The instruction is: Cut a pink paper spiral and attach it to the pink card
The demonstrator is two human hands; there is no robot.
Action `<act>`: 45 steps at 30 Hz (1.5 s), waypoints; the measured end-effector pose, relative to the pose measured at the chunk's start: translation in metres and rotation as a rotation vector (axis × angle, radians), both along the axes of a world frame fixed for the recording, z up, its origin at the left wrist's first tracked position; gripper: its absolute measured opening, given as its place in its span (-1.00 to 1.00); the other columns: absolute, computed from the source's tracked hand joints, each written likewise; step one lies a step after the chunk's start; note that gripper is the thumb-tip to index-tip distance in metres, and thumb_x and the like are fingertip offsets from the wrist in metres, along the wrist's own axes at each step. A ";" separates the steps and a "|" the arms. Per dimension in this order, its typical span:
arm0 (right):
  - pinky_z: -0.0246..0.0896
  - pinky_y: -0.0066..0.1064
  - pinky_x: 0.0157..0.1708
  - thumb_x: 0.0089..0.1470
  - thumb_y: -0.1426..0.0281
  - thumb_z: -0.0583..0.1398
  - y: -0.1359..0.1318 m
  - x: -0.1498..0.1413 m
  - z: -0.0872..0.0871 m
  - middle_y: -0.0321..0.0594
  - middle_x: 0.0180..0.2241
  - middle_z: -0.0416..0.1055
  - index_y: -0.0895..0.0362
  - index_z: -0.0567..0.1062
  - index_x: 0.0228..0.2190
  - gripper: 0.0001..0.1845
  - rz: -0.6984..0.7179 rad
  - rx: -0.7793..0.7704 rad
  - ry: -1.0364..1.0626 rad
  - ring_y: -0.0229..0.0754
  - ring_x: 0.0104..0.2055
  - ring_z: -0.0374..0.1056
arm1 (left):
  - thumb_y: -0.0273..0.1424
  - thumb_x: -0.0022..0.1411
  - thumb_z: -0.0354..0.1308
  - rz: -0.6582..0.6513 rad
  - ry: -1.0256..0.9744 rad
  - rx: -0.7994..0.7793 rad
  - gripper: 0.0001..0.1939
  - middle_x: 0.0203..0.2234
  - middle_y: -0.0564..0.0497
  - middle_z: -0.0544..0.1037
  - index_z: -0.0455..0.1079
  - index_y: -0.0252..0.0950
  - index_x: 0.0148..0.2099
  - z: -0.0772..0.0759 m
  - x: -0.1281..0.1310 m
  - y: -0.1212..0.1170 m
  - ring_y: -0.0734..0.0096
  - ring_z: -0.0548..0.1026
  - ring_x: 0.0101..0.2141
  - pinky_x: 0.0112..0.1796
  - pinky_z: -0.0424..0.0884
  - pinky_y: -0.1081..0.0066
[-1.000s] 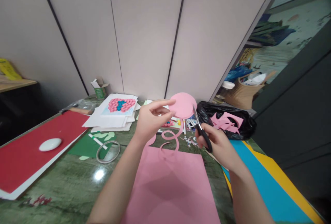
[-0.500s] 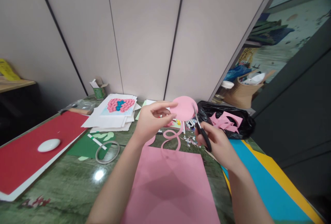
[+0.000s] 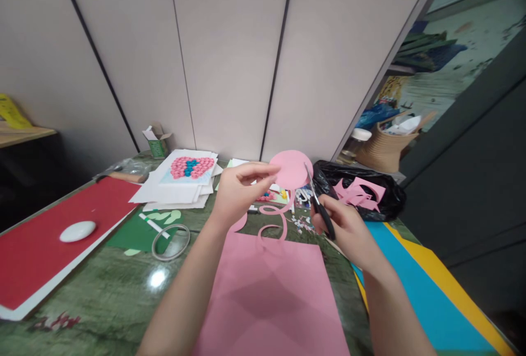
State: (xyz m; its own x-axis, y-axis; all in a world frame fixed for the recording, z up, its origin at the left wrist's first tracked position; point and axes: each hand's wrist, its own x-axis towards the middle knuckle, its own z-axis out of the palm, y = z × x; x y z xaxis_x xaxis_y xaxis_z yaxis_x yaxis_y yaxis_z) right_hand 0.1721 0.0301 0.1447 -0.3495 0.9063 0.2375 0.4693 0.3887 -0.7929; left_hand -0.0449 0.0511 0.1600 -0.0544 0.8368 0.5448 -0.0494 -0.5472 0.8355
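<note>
Between the thumb and fingers of my left hand [image 3: 244, 191] is the left edge of a round pink paper disc [image 3: 292, 168], raised above the table. My right hand [image 3: 343, 224] grips black-handled scissors [image 3: 322, 213], their blades at the disc's right edge. From the disc's lower edge a thin curling pink strip [image 3: 283, 219] hangs down to a large pink sheet [image 3: 271, 290]. That sheet lies flat on the table below my hands.
A black plastic bag [image 3: 394, 194] with pink scraps stands right of the scissors. Blue paper [image 3: 411, 285] lies at right. Left are red paper [image 3: 36, 246] with a white oval object [image 3: 78, 231], a tape roll [image 3: 170, 242], and white sheets [image 3: 172, 189] bearing a pink-and-blue craft piece.
The disc has turned and shifted slightly left and up in my left hand. The hanging strip sits a little differently. My right hand and the scissors have hardly moved.
</note>
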 end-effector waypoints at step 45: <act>0.01 -0.47 -0.53 0.04 0.42 0.06 -0.001 -0.003 0.003 -0.37 -0.61 0.22 0.10 0.27 -0.51 -0.90 -0.026 0.046 -0.002 -0.28 -0.52 0.14 | -0.43 -0.02 0.26 -0.040 0.036 -0.014 -0.75 -0.34 -0.05 0.56 0.52 -0.27 -0.21 0.001 0.004 -0.002 0.53 0.45 -0.50 -0.52 0.47 0.51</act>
State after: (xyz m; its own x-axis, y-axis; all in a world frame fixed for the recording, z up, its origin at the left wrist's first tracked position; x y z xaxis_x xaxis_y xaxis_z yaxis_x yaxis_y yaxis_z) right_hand 0.1690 0.0294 0.1475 -0.3267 0.9031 0.2787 0.4810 0.4127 -0.7735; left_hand -0.0407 0.0491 0.1609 -0.0015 0.8453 0.5342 -0.0408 -0.5339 0.8446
